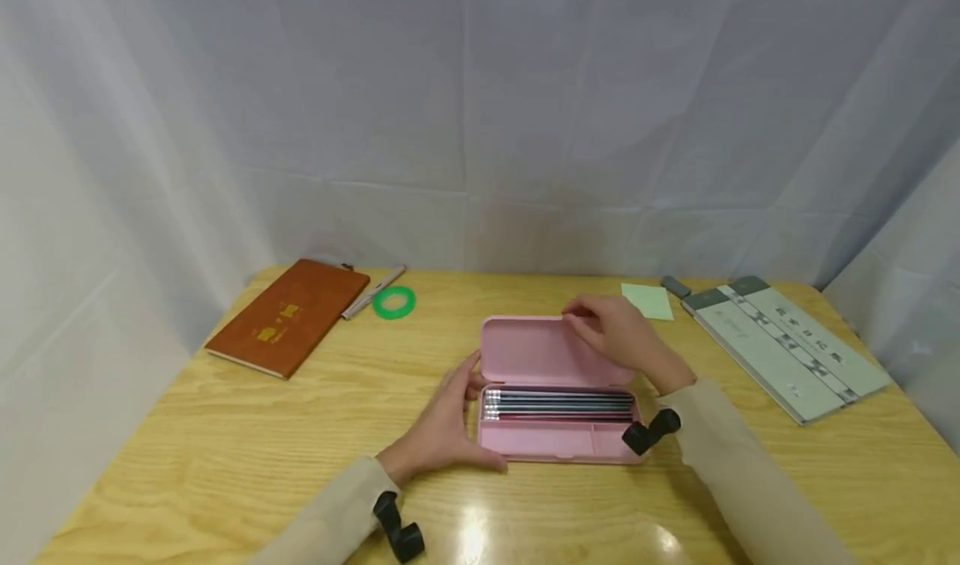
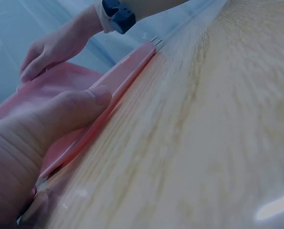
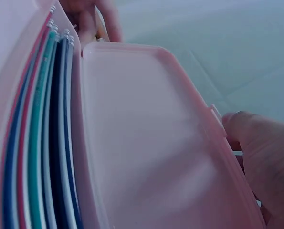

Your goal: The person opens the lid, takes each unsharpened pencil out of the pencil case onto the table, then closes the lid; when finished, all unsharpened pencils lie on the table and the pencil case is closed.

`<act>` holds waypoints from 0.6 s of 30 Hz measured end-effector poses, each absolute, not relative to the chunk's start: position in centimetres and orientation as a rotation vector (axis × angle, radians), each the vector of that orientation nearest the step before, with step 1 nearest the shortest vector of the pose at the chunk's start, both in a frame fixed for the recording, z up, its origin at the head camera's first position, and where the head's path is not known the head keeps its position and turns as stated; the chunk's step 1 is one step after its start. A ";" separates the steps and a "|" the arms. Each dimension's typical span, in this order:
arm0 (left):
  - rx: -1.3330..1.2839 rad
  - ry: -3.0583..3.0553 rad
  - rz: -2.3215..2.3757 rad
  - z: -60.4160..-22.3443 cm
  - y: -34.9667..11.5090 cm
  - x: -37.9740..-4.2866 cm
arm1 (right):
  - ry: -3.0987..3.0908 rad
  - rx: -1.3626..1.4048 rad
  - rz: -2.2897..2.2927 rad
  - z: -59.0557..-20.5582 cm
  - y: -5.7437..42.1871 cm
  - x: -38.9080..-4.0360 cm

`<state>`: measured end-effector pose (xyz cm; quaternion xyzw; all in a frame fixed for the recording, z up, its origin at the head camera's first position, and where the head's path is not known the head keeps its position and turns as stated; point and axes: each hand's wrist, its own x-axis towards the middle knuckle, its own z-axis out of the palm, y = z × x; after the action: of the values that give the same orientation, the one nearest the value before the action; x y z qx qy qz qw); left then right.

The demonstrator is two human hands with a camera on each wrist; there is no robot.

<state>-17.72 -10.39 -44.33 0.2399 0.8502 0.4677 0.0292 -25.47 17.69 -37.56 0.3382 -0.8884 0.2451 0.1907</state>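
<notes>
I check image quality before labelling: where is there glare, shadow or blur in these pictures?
Head view: glare spots on the table near the bottom edge; left wrist view: bluish cast, glare streak at lower right, table grain soft; right wrist view: bluish too, soft shadow and paler patch inside the pink lid.

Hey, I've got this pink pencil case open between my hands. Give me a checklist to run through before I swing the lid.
1. Right hand on the lid's edge: ok, thumb beside the latch tab.
2. Left hand steadying the pencil case: ok, at its left end.
3. Pencils inside the back compartment: ok, lying lengthwise.
4. Left fingers safe from the hinge corner: cannot tell; they're close to it.
5. Front right compartment contents: cannot tell; the black wrist device partly covers it.
6. Green ring apart from the case: ok.
</notes>
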 end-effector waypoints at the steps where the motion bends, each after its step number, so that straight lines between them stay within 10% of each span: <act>1: 0.731 2.619 1.434 -44.3 -10.4 -17.7 | -2.513 0.947 0.721 -37.7 17.6 -25.8; 18: 0.661 2.615 1.392 -44.3 -10.2 -17.7 | -2.622 1.169 0.691 -38.6 17.8 -20.9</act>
<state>-17.67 -10.24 -44.31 0.2174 0.8603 0.4581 0.0533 -20.90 17.82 -38.57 0.3942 -0.8840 0.2329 0.0940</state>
